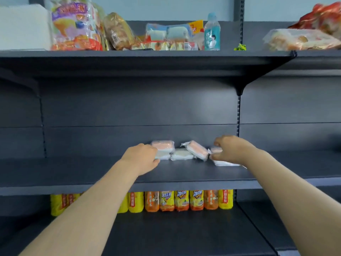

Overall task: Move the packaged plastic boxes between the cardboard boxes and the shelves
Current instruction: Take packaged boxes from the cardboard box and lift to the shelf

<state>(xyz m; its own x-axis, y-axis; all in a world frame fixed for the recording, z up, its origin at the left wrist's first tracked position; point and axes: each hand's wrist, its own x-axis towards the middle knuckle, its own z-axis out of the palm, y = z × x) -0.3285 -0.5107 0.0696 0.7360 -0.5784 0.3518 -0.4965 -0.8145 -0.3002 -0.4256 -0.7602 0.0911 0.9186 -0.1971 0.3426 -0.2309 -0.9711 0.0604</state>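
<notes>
As left hand (142, 156) and right hand (228, 150) grip boxes (196, 150), open shelf (73, 169) flanks them

We take the middle shelf (92, 172) as our mark. Toward its back, the packaged plastic boxes (181, 154) lie in a row. At the centre, the tilted box (197, 149) leans on its neighbour. Our left hand (142, 156) grips the row's left end and our right hand (228, 148) its right end. Below the shelf stand drink bottles (184, 200). Above it, the top shelf (147, 54) carries snack bags (77, 24) and an upright water bottle (212, 32).
</notes>
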